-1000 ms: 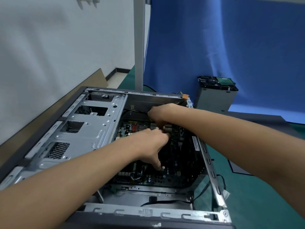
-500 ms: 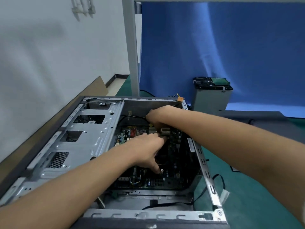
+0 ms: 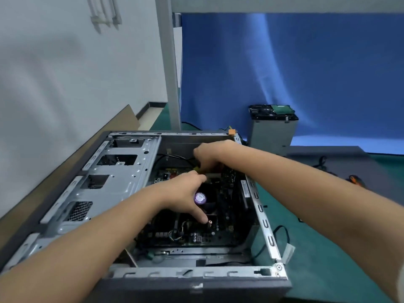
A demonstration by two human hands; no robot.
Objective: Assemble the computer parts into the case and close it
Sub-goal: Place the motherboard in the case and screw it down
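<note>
The open grey metal computer case (image 3: 122, 189) is lying on the green mat (image 3: 317, 270). Inside, above its dark motherboard (image 3: 196, 236), the left hand (image 3: 183, 193) and right hand (image 3: 209, 155) are curling their fingers (grip hidden, cannot tell).

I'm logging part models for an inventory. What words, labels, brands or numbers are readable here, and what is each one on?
Purple round sticker on the fan that the left hand grips: print blurred, unreadable.
White label on the right wall of the case: too small to read.
Nothing else shows legible text, so no word or number can be quoted.
</note>
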